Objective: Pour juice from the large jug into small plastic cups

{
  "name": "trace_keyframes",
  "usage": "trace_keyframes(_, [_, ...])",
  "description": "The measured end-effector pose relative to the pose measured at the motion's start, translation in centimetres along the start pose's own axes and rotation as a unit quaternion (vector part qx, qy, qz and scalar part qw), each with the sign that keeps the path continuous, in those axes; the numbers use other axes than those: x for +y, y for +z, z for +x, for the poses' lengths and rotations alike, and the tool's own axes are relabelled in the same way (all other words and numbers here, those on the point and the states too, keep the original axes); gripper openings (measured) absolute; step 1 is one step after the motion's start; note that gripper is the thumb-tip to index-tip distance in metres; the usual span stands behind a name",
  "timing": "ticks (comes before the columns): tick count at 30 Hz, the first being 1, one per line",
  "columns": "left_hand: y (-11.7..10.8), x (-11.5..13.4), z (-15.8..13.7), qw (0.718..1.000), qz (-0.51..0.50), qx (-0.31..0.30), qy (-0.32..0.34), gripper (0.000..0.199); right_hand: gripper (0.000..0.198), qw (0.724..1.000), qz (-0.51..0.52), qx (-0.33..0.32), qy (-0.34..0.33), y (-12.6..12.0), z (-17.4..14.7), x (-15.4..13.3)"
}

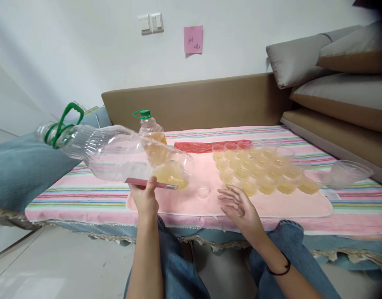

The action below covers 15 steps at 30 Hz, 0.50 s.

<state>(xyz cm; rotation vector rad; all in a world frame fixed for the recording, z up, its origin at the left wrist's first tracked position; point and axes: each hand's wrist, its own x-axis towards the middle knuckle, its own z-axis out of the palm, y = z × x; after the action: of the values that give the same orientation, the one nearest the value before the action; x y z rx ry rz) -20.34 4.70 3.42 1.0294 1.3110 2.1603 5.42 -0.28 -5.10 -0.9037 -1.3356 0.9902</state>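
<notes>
A large clear plastic bottle (110,151) with a green handle leans far over, its neck to the left. Some pale yellow liquid (169,174) pools in its base end. My left hand (145,200) is wrapped round its underside by the red label. Palm turned inward, my right hand (239,207) is empty with its fingers apart, near the front row of cups. Those several clear cups (267,182) hold yellow liquid and stand packed in rows. A small clear round piece (203,190), its kind unclear, lies between my hands.
Behind the tilted bottle stands another bottle (152,131) with a green cap. A red plastic wrapper (194,147) lies beyond the cups. Nested clear cups (349,173) lie sideways at the right. Grey and brown cushions (343,89) are stacked at the right; a brown backrest (194,106) runs along the wall.
</notes>
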Motion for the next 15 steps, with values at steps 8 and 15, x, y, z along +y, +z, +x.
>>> trace_keyframes(8, [4.7, 1.3, -6.2, 0.962, -0.219, -0.116, -0.116, 0.101, 0.124, 0.992, 0.124, -0.028, -0.008, 0.9, -0.7, -3.4])
trace_keyframes(15, [6.3, 0.3, -11.7, 0.905, -0.241, -0.296, -0.185, 0.102, 0.13, 0.983, 0.157, 0.096, 0.025, -0.4, -4.6, -6.0])
